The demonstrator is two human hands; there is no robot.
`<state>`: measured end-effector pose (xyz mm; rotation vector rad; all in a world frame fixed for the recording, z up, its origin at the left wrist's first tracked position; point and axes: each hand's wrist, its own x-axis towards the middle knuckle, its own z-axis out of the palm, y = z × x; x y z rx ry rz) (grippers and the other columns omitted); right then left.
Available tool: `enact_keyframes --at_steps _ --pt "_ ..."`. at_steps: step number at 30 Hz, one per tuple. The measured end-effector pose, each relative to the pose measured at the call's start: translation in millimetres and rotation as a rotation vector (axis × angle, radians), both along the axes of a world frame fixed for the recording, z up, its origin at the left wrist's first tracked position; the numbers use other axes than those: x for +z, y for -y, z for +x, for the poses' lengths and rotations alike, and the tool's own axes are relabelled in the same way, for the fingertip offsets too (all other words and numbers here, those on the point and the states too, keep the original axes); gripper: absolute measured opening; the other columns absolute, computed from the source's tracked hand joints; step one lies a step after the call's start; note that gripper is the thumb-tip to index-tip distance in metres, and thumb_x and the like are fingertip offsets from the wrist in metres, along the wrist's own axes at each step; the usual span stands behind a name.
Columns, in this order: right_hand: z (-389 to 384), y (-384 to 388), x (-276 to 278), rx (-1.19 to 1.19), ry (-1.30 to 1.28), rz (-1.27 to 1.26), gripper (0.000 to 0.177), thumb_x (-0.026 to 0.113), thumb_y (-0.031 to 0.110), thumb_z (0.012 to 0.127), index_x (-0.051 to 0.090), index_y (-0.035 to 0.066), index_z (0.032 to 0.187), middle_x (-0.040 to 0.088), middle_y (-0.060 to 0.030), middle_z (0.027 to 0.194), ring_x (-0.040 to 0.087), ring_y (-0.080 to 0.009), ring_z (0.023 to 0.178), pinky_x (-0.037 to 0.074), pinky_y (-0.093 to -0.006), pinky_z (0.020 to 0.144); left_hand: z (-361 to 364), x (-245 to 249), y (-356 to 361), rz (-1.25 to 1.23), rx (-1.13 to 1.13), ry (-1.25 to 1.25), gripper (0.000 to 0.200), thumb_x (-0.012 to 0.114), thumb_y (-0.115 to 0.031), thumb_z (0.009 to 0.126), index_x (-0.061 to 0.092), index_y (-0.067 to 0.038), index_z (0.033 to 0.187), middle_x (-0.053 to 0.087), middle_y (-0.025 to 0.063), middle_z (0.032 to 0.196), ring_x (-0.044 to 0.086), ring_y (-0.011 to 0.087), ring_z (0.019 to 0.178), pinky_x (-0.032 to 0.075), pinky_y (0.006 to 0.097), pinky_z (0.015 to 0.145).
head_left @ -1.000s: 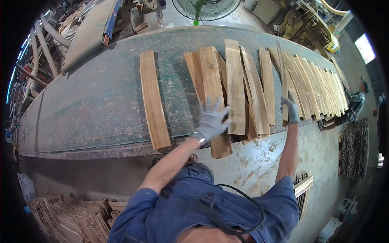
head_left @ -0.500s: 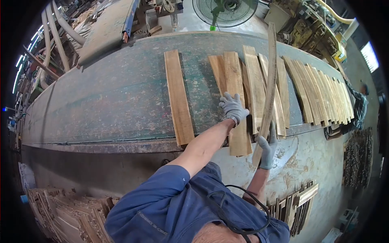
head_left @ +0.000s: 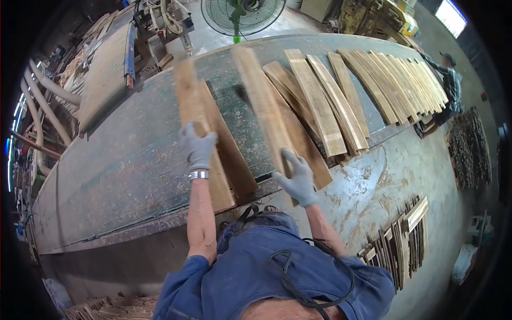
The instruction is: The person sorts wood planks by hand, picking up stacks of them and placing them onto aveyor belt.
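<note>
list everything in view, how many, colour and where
first plank: one, light brown, in left hand
second plank: one, light brown, in right hand
third plank: one, darker brown, beside first
loose planks: several, brown, right of second
plank row: many, light brown, right end
table: one, worn green, centre
fan: one, green and dark, beyond table
machine: one, yellowish, top right
pipes: several, grey, far left
wood pile: one, brown, bottom left
co-worker: one, dark clothing, far right
cord: one, black, over shirt
shirt: one, blue, bottom centre
hands: two, grey gloves, centre
</note>
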<state>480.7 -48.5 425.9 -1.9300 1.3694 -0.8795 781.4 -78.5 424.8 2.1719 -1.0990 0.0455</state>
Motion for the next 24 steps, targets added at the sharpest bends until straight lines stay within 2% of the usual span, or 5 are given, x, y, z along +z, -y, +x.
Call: enact_keyframes --at_steps 6,12,16,20,24 --pt "-17 47 -51 -0.154 -0.699 -0.19 0.093 0.075 0.058 0.065 0.039 0.021 0.143 0.037 -0.0292 0.139 0.037 -0.0474 0.127 0.031 -0.0583 0.102 60 -105 -36 0.28 0.038 0.143 0.071 0.068 -0.045 0.073 0.05 -0.011 0.133 0.04 0.028 0.136 0.037 0.0482 0.125 0.036 0.0517 0.102" --pt "-42 68 -75 -0.079 -0.584 0.05 0.087 0.08 0.042 0.062 0.043 0.023 0.139 0.046 -0.0239 0.126 0.047 -0.0408 0.111 0.042 -0.0514 0.091 28 -115 -38 0.207 0.013 0.179 0.065 0.064 -0.046 0.079 0.052 -0.01 0.133 0.031 0.0332 0.143 0.032 0.0541 0.128 0.031 0.0546 0.107" --pt "-8 73 -53 -0.019 -0.488 -0.058 0.072 0.075 0.037 0.066 0.051 0.022 0.132 0.053 -0.0215 0.11 0.05 -0.0386 0.103 0.045 -0.0482 0.084 10 -115 -25 0.169 0.048 0.198 0.062 0.065 -0.045 0.078 0.054 -0.011 0.13 0.032 0.0342 0.141 0.034 0.0547 0.126 0.033 0.0556 0.105" --pt "43 100 -66 -0.078 -0.586 -0.012 0.072 0.075 0.039 0.066 0.051 0.023 0.131 0.05 -0.021 0.12 0.048 -0.038 0.111 0.042 -0.0481 0.089 4 -112 -22 0.165 0.037 0.165 0.063 0.066 -0.045 0.078 0.054 -0.013 0.131 0.032 0.0338 0.141 0.034 0.0545 0.126 0.032 0.055 0.106" --pt "39 116 -74 -0.073 -0.654 -0.281 0.082 0.079 0.043 0.062 0.048 0.023 0.135 0.04 -0.0213 0.136 0.039 -0.038 0.123 0.036 -0.048 0.097 7 -114 -22 0.141 0.028 0.109 0.063 0.066 -0.045 0.078 0.055 -0.013 0.131 0.032 0.0319 0.143 0.032 0.053 0.128 0.032 0.0535 0.107"
